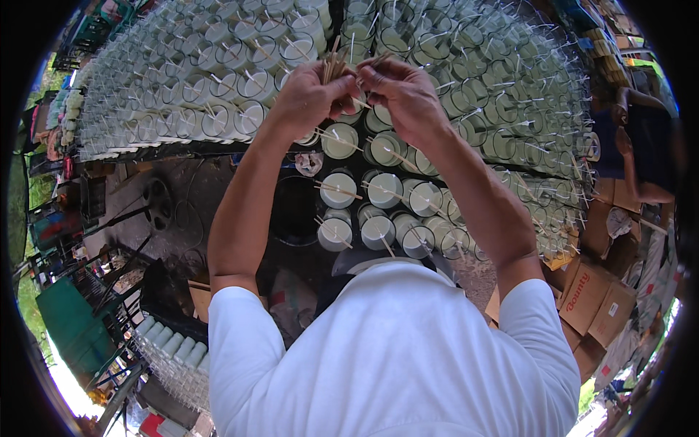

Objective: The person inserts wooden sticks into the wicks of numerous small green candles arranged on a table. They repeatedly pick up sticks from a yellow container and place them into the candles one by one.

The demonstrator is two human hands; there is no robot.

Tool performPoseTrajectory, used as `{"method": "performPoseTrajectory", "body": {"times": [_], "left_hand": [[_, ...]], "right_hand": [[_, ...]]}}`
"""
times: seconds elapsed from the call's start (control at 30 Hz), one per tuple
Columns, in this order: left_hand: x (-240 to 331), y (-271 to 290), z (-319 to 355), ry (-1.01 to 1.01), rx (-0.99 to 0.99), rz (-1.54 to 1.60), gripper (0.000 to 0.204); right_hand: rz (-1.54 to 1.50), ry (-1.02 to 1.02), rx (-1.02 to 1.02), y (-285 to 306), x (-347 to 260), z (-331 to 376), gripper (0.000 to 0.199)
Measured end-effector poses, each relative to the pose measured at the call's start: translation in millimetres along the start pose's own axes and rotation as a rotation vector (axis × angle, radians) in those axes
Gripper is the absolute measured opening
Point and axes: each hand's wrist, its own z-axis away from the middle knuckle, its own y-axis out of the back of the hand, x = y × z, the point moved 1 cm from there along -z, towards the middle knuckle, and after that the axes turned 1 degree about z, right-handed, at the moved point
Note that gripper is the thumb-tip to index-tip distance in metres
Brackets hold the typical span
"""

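Both my arms reach forward over rows of glass jars filled with white wax (340,142). My left hand (307,100) is closed around a bundle of thin wooden sticks (333,67), their ends poking up above the fingers. Close beside it, my right hand (405,96) is closed in a pinch at the fingertips, with thin wooden sticks (378,58) showing there. Beneath and nearer to me, several jars carry pairs of sticks lying across their rims, such as this candle jar (339,191). Palms and some fingertips are partly hidden.
Dense rows of candle jars (218,84) with white wicks spread far left and right. A crumpled white wrapper (309,164) lies near the middle. Cardboard boxes (586,295) stand at right, beside another person's arm (630,146). More jars (175,348) sit lower left.
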Motion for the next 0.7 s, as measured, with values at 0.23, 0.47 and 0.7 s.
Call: {"method": "performPoseTrajectory", "body": {"times": [0.23, 0.47, 0.7], "left_hand": [[-4.6, 36.2, -110.1, -0.419, 0.261, -0.936, 0.031], [-25.1, 16.0, -156.3, -0.517, 0.084, -1.103, 0.032], [-7.3, 7.3, -116.6, -0.236, -0.099, -0.963, 0.02]], "right_hand": [[0.25, 0.054, 0.108, 27.5, -26.6, -1.4, 0.019], [0.566, -0.009, 0.07, 46.0, -15.7, 5.9, 0.024], [1.152, 0.271, 0.09, 51.9, -17.3, -5.0, 0.021]]}}
